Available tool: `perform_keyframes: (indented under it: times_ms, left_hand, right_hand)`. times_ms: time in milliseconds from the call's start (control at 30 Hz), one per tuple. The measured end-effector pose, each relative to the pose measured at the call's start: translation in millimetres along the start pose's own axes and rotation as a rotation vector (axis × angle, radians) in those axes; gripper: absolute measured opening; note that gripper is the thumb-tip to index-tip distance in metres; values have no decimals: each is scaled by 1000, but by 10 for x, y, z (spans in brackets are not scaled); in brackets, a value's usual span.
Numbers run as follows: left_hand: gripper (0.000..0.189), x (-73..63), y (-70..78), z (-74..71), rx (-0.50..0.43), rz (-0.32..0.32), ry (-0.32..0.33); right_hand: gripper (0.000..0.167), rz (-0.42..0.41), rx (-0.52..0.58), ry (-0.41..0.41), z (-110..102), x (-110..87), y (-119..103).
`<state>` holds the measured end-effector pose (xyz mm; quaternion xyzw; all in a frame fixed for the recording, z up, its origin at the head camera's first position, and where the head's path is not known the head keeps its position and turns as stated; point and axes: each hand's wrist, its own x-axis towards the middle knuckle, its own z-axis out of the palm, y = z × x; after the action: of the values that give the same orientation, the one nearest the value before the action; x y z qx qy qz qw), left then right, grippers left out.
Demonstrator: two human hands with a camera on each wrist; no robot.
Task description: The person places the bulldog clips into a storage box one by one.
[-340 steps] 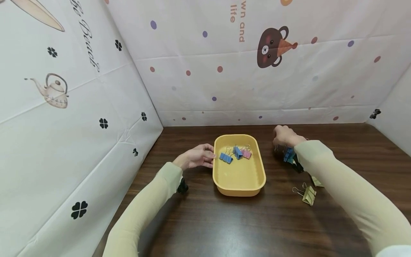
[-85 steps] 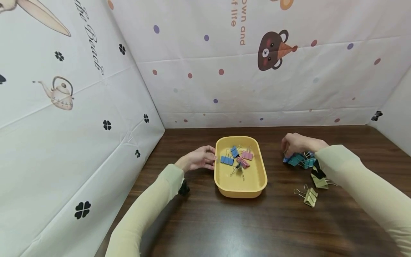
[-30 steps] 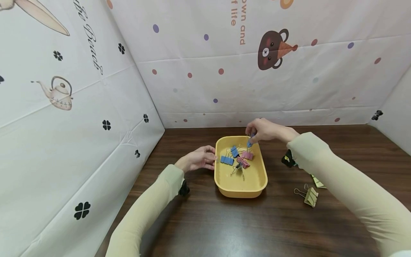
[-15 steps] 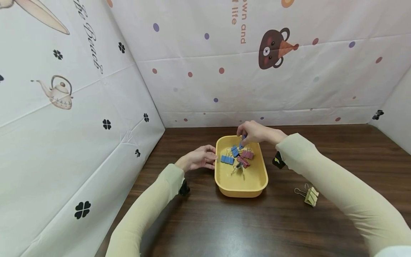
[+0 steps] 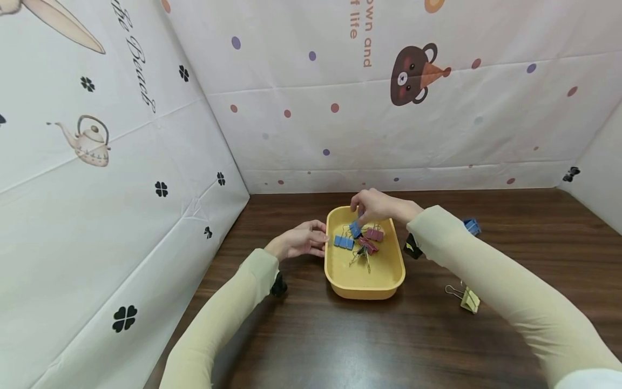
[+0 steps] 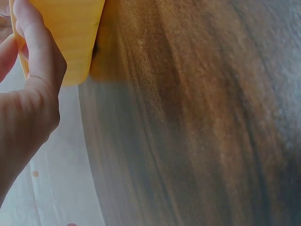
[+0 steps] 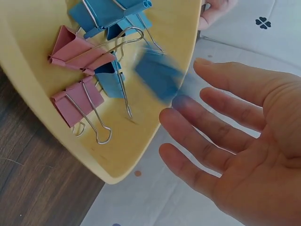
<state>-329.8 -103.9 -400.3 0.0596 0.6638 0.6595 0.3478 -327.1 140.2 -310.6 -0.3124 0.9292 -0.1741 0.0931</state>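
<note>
A yellow tray (image 5: 364, 292) stands on the dark wooden table and contains several binder clips. In the head view, the blue clips (image 5: 344, 242) and pink clips (image 5: 374, 234) lie toward its far half. My left hand (image 5: 303, 240) holds the tray's left rim; the left wrist view shows its fingers (image 6: 44, 52) at the yellow wall. Over the tray's far right corner is my right hand (image 5: 380, 207). In the right wrist view, a blurred blue binder clip (image 7: 157, 75) is in the air just off the spread fingertips (image 7: 181, 101) of that hand.
On the table to the right, a pale yellow binder clip (image 5: 470, 300) lies partly behind the right sleeve (image 5: 486, 270). Beyond the sleeve a blue clip (image 5: 471, 226) shows; others there are hidden. White printed sheets (image 5: 291, 135) rise behind the table and at its left.
My right hand has travelled left from the clips on the table to the tray with a blue clip and has let it go. Earlier, pink and dark clips joined those inside. My left hand stays put.
</note>
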Motion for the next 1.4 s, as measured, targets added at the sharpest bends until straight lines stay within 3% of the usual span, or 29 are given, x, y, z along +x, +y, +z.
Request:
perform_keyframes:
  times_ms: [333, 700, 933, 1167, 1400]
  left_hand:
    - [45, -11, -9, 4, 10, 13, -12]
    - [39, 0, -33, -14, -3, 15, -14]
    - [40, -4, -20, -10, -6, 15, -13]
    - [39, -11, -12, -7, 2, 8, -7]
    - [37, -11, -15, -5, 0, 13, -11]
  right_hand:
    - [25, 24, 18, 102, -149, -230, 206]
    - [31, 118, -15, 125, -253, -647, 628]
    - [39, 207, -22, 5, -265, -863, 850]
    - [41, 237, -67, -121, -235, -952, 1026]
    - [37, 251, 10, -217, -163, -999, 1093]
